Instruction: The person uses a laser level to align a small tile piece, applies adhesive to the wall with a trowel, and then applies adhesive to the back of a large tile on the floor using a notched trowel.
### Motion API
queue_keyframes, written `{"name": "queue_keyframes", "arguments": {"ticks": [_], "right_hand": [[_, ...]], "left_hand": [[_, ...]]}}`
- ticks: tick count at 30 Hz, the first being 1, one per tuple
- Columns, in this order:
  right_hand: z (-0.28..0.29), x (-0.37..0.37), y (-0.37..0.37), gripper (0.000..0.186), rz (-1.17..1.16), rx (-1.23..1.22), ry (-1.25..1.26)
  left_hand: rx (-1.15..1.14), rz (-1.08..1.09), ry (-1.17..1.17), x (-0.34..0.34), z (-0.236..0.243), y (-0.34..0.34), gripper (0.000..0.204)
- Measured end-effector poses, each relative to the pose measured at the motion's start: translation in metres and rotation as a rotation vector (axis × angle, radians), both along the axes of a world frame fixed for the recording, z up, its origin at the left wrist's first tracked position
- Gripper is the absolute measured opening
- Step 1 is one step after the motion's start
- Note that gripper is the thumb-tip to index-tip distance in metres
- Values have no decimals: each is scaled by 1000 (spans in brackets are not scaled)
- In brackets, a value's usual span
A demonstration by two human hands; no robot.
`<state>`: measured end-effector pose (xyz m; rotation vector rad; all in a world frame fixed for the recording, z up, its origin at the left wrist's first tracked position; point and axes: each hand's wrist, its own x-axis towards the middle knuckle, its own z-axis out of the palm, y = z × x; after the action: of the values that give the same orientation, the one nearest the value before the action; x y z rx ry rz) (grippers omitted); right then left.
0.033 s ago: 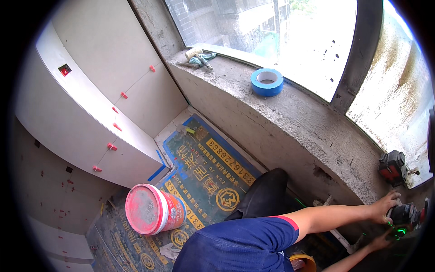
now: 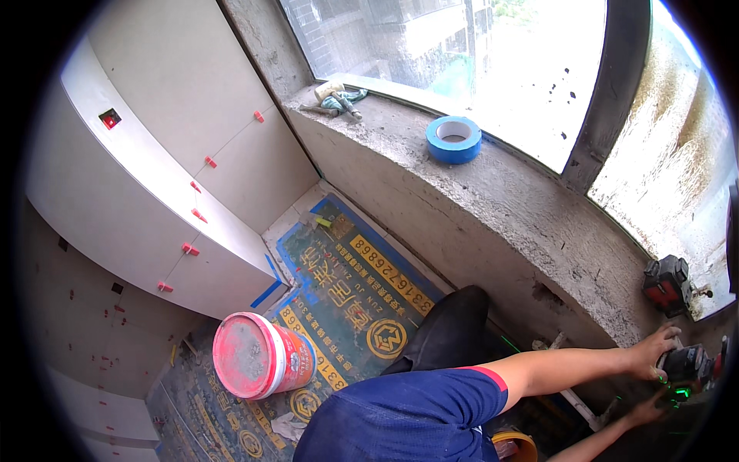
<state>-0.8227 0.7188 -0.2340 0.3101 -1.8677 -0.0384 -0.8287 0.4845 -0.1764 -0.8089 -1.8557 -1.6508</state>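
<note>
At the far right, low beside the window wall, is a dark laser level (image 2: 687, 366) with a bright green light. My left hand (image 2: 653, 353) is closed on its near side, the fingers curled at its upper edge. Below, in shadow, my right hand (image 2: 649, 408) grips near the lower part of the level, its fingertips partly hidden. Just above them, a black and red device (image 2: 667, 286) stands at the end of the sill against the glass.
A blue tape roll (image 2: 454, 140) and a bundle of tools with a cloth (image 2: 337, 100) lie on the rough sill (image 2: 385, 127). A red and white bucket (image 2: 264, 356) stands on the printed floor covering (image 2: 369, 296). Beside me is a yellow bucket (image 2: 526, 445). Red clips dot the tiled wall (image 2: 154, 177).
</note>
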Motion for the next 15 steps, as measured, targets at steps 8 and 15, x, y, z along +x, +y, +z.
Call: {"name": "queue_keyframes", "arguments": {"ticks": [8,15], "right_hand": [[28,26,-28,41,129,-119,-76],[61,70,-70,38,211,-360,-66]], "left_hand": [[10,26,-11,-1,-5,-1,102],[109,86,8,12,8,-19,104]]}}
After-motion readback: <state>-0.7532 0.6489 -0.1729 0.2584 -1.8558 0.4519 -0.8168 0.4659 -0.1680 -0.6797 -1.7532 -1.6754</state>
